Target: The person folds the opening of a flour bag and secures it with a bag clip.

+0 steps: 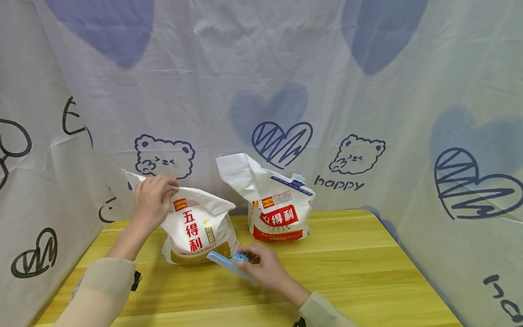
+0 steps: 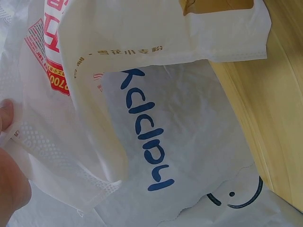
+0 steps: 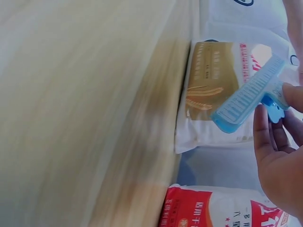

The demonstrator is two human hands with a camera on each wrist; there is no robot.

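A white flour bag with red lettering and a gold base band point(image 1: 192, 227) stands on the left of the table. My left hand point(image 1: 152, 200) pinches its loose top edge, thumb and fingers on the fabric; in the left wrist view a fingertip and thumb point(image 2: 13, 184) show at the left edge of the bag point(image 2: 52, 123). In front of the bag my right hand point(image 1: 265, 268) holds a light blue bag clip point(image 1: 229, 263). The right wrist view shows the clip point(image 3: 248, 97) between thumb and fingers, its long ribbed bar pointing towards the bag point(image 3: 213, 80).
A second white flour bag with a red band point(image 1: 279, 222) stands to the right, its folded top held by a dark blue clip point(image 1: 292, 185). Both bags are on a yellow wooden table point(image 1: 347, 263). A patterned white cloth point(image 1: 269, 68) hangs behind and at the sides.
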